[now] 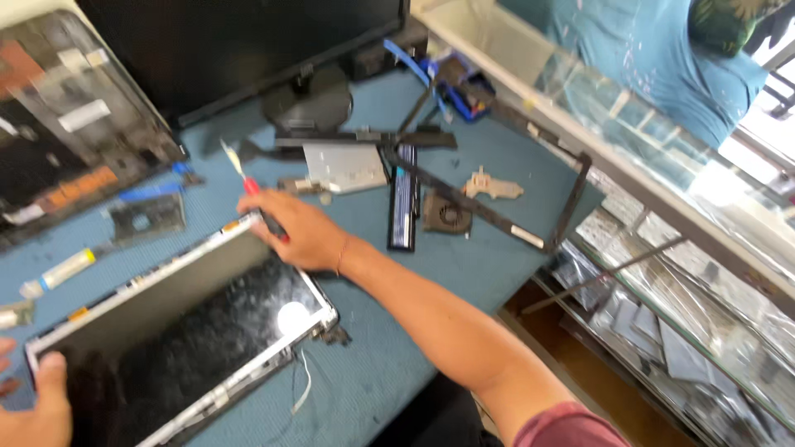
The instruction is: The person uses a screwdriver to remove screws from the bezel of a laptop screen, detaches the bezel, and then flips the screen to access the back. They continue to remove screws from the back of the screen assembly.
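Laptop screen panel [178, 331], lower left of frame, lay tilted on blue table [389, 364]. Right hand [290, 232] clamped a red-handled screwdriver [248, 184] at its top corner; left hand [37, 406] gripped the lower-left edge. Risk: screwdriver tip likely to scratch or crack the glass.

On the blue desk [389, 364], a black monitor [240, 50] stands at 12 o'clock. A long black battery [403, 207] lies near the centre, with a small round fan [447, 213] just beside it at 3 o'clock. A thin black bezel frame [571, 203] reaches toward 3 o'clock. An opened laptop base [66, 124] is at 10 o'clock, a white tube [66, 269] at 9 o'clock.
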